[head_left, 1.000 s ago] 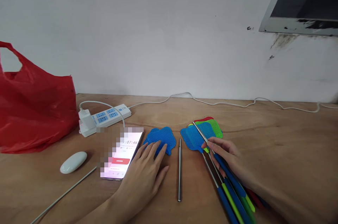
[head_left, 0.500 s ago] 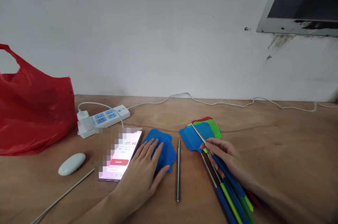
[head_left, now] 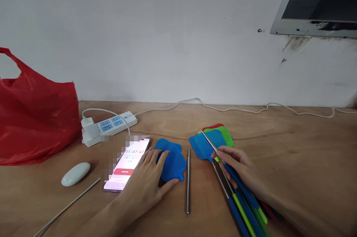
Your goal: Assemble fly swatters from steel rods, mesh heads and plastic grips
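My left hand (head_left: 149, 172) rests over loose blue fly swatter heads (head_left: 174, 162), perforated plastic paddles lying stacked. Its fingers curl at the left edge of the upper head and the thumb touches the short neck. Between my hands a bare silver metal rod (head_left: 188, 181) lies on the table. My right hand (head_left: 232, 164) is closed around a headless fly swatter handle (head_left: 210, 142), a silver rod with a blue grip. Beneath and beside that hand lie several fly swatters (head_left: 220, 138) with blue, green and red heads, their coloured grips (head_left: 237, 211) pointing toward me.
Left of my left hand lies a lit phone (head_left: 125, 172), partly blurred out. A white oval object (head_left: 76, 174), a power strip (head_left: 111, 125) with a plug and cables, and a red plastic bag (head_left: 36, 118) are farther left. A wall (head_left: 178, 43) rises behind the wooden table (head_left: 306, 147).
The fingers of my left hand have drawn back and bent, and the upper blue head has turned so its neck points lower right. My right hand has stayed put.
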Demonstrator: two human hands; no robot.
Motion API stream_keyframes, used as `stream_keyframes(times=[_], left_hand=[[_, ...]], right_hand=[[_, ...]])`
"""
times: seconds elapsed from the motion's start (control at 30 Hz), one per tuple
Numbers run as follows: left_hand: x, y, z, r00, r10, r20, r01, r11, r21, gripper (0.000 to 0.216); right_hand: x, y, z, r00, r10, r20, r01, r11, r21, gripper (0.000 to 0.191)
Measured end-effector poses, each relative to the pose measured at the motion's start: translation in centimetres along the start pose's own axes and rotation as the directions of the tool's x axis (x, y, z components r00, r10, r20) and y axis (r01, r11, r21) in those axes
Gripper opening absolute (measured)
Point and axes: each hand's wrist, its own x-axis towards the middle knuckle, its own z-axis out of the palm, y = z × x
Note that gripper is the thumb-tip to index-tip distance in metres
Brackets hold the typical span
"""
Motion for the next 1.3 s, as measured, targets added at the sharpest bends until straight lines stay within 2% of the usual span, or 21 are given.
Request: stream_keyframes(times=[0.17,0.27,0.4,0.53,0.77,1.1,1.3], left_hand=[[0.4,0.1,-0.8,0.996,-0.057,-0.068,0.046,0.988,-0.145,0.064],[0.6,0.3,-1.3,0.994,-0.095,-0.059,0.077,0.966,-0.248,0.064],[0.6,0.6,-1.7,0.991,-0.129,-0.046,0.11,0.948,-0.299,0.06],[0.5,0.8,-1.9,0.985,-0.167,-0.048,0.143,0.938,-0.316,0.058],[0.4,0.9,-1.9,0.984,-0.163,-0.077,0.131,0.94,-0.314,0.06],[0.4,0.7,-1.6,0.983,-0.146,-0.111,0.113,0.96,-0.258,0.062],[0.5,0.9,-1.5,0.964,-0.24,-0.116,0.193,0.928,-0.317,0.076]], right_hand=[[0.0,-0.4,-0.1,0.999,0.013,0.036,-0.012,1.0,-0.023,0.05],[-0.2,-0.6,-0.5,0.989,0.057,0.135,-0.052,0.998,-0.042,0.05],[-0.6,-1.0,-0.9,0.922,0.133,0.362,-0.121,0.991,-0.056,0.047],[-1.1,-1.0,-1.0,0.864,0.159,0.478,-0.156,0.987,-0.048,0.047],[-1.3,0.0,-1.1,0.867,0.154,0.474,-0.158,0.987,-0.032,0.044],[-1.2,0.2,-1.1,0.884,0.151,0.443,-0.138,0.989,-0.061,0.051],[-1.1,1.0,-1.0,0.896,0.153,0.418,-0.138,0.988,-0.065,0.052]])
